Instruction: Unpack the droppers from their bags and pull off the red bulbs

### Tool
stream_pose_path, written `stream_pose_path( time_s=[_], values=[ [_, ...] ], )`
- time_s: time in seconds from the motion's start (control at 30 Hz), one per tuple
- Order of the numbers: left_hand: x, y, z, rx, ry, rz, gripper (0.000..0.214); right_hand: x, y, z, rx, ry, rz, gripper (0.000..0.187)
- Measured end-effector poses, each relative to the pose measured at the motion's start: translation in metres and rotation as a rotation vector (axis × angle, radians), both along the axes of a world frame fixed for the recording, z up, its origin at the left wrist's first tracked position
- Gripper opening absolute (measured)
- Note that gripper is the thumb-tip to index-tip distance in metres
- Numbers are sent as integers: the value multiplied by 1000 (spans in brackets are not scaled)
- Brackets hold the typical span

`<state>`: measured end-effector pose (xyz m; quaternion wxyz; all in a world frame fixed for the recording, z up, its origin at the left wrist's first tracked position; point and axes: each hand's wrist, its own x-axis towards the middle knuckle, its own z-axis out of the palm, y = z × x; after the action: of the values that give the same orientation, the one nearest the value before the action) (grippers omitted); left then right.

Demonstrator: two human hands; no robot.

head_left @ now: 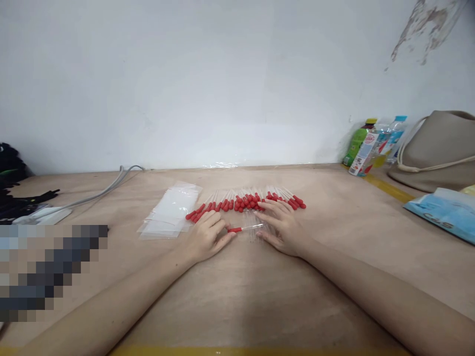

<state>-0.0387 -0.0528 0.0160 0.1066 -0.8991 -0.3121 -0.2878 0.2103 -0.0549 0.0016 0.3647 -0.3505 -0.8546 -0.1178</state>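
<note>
My left hand (211, 233) is closed, with thumb and fingertips at the red bulb of a glass dropper (234, 230). Its clear tube points right, toward my right hand (280, 225). That hand rests low over loose clear glass tubes (253, 232), thumb and fingers apart; whether a fingertip touches the dropper's end is hard to tell. Just beyond both hands lies a row of red-bulbed droppers (247, 201), bulbs toward me and tubes pointing away. Part of the row is hidden behind my fingers.
Left of the droppers lies a fanned stack of clear plastic bags (168, 210). A grey cable (98, 195) runs along the table's left. At the right stand bottles (358, 143), a drink carton (364, 154), a grey bag (436, 143) and a blue packet (445, 212). A wall closes off the back.
</note>
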Motion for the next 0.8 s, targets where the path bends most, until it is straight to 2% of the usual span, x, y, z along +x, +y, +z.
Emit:
stream_pose_path(
  time_s=[0.23, 0.33, 0.47, 0.63, 0.8],
  values=[
    [7, -2, -1, 15, -94, -14, 15, -3, -1, 0, 20, -31, 64, 16],
    [13, -4, 3, -46, -76, -44, 27, -5, -3, -1, 35, -15, 86, 15],
    [18, -3, 2, -77, -6, -104, 17, -8, -5, -1, 29, -9, 105, 17],
    [20, -1, -1, -50, -13, -148, 16, -13, -6, -2, 3, -9, 131, 28],
    [23, -3, 2, -41, 51, -161, 18, -20, -4, -9, 5, 18, 197, 21]
  ],
)
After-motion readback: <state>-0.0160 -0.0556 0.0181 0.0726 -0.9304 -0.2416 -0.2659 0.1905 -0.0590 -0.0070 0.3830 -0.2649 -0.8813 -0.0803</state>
